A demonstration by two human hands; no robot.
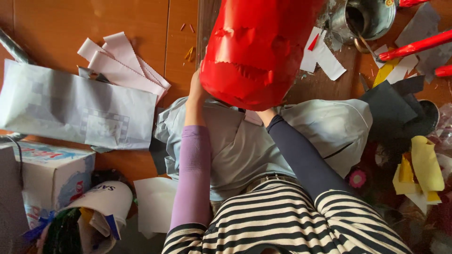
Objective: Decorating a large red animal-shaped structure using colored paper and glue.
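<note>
Both hands, left [197, 89] and right [266, 115], grip the red drum [256, 47], which hides the bench [94, 23] middle. A white envelope [70, 110] (left edge) lies above a white carton [54, 176]; a steel can [365, 19] stands top right.

Glossy red paper, wrinkled and torn-edged, over a rounded form [256, 47]. Polished wood floor [94, 23] beneath. Matt white paper strips [125, 63], dull black card [391, 101], shiny metal pot [365, 19]. Soft grey cloth [240, 141], faintly creased, across the lap.

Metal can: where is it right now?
In the head view the metal can sits at the top right on the wooden floor, just right of the big red paper-covered form, above the red sticks.
</note>
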